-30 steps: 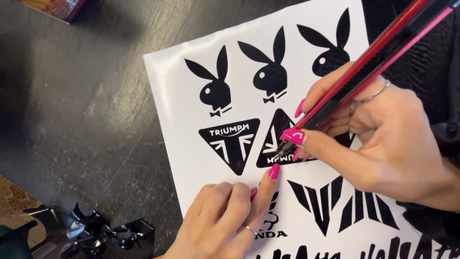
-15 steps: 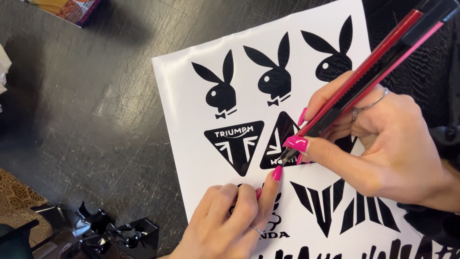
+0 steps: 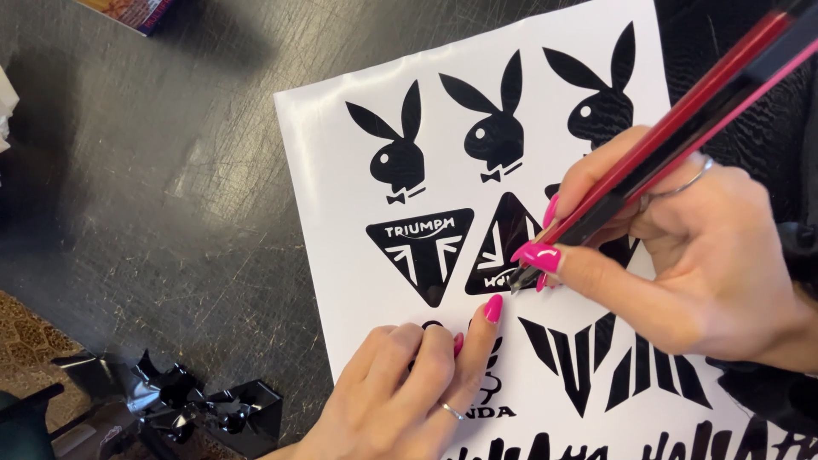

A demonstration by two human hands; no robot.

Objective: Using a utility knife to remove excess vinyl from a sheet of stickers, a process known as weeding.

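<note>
- Gripping a red and black craft knife (image 3: 682,128) in the right hand (image 3: 682,255), fingers closed round its barrel like a pen, tip down on a black triangle decal (image 3: 503,247) near the middle of the white sticker sheet (image 3: 324,170).
- Pressing the sheet flat with the left hand (image 3: 409,383), fingers curled loosely, holding nothing, one pink-nailed fingertip just below that triangle.
- Lying on a dark scratched table (image 3: 170,170), sheet tilted, its near corner at upper left.
- Showing three black rabbit-head shapes (image 3: 494,128) in a row along the top, a second black triangle (image 3: 422,247) left of the first, angular black emblems (image 3: 613,366) lower right.
- Heaped at lower left, glossy black scraps (image 3: 187,400), possibly peeled vinyl.
- Peeking in at top left, a colourful package corner (image 3: 128,10).
</note>
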